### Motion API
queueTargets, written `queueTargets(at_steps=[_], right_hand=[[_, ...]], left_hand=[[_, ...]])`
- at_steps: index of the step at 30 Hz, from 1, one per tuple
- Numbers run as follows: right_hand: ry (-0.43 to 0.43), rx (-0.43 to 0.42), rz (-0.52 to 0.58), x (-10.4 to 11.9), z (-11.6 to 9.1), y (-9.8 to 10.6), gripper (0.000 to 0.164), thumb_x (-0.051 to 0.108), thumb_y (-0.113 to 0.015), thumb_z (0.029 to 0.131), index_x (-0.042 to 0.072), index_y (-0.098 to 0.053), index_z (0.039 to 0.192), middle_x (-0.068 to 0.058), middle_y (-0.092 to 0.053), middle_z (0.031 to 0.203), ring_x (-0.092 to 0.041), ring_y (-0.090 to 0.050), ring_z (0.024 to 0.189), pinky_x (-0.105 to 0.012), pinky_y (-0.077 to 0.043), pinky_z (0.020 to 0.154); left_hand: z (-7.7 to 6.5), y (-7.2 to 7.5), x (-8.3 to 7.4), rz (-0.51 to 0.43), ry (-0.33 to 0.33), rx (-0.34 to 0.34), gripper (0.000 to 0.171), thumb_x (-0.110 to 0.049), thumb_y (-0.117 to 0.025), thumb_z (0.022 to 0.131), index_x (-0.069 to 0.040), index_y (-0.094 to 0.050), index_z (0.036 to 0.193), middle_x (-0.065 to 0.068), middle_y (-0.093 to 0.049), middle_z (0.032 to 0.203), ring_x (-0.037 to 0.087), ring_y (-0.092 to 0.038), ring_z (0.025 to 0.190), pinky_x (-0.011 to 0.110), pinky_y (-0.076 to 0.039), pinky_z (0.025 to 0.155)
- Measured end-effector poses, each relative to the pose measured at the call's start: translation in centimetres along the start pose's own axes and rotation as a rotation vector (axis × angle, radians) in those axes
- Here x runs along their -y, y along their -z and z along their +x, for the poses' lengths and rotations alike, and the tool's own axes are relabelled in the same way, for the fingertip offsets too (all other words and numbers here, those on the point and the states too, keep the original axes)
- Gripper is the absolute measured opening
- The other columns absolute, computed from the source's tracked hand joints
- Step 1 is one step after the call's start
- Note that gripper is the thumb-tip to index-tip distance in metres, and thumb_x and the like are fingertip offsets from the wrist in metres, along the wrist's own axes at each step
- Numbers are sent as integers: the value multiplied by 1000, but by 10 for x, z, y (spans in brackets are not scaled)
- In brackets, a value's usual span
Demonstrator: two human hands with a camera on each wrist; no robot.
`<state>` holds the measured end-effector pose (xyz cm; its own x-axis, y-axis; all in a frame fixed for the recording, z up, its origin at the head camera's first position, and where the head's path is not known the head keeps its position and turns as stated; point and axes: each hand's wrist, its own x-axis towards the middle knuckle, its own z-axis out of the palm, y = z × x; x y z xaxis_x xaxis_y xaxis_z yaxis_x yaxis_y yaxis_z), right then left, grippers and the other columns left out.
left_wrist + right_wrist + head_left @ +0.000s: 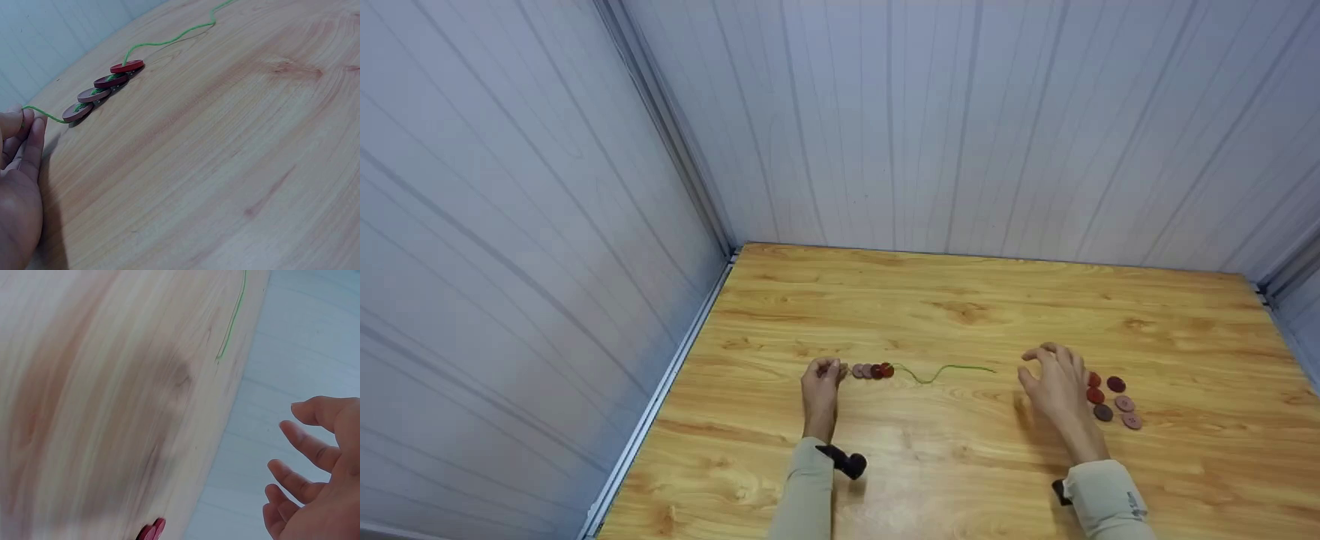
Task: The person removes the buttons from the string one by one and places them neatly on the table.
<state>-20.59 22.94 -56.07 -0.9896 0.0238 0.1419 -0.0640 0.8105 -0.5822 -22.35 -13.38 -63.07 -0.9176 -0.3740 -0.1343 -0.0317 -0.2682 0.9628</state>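
Between thumb and fingers, my left hand (820, 390) pinches one end of a green string (45, 114). Several buttons are threaded on that string in an overlapping row beside the hand: two dusty pink ones, a dark maroon button (111, 81) and a red button (127, 66) at the far end. From the red one the string (937, 375) runs on in a wavy line to the right. My right hand (1057, 390) is over the table with its fingers loosely spread and nothing in them, between the string's free end and a group of loose buttons (1102, 412).
The loose buttons, red, maroon, purplish and pink, lie on the wooden table (945, 465) just right of my right hand, which partly covers one. Pale panelled walls (885, 135) rise at the table's back and left edges. A dark wrist camera (849, 463) sits on my left sleeve.
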Motion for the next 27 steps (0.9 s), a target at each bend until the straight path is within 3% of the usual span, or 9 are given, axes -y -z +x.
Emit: queueTargets(at_steps=[27], right_hand=[[146,120,100,58,16,-54,29,21,-66,90,5,-62,114,-21,-47,135,-43,-33,127,-65,-24,105]], left_hand=[[0,0,0,-38,0,3,13,-4,-57,95,6,-55,104,21,-60,102,29,-64,97,35,-55,92]])
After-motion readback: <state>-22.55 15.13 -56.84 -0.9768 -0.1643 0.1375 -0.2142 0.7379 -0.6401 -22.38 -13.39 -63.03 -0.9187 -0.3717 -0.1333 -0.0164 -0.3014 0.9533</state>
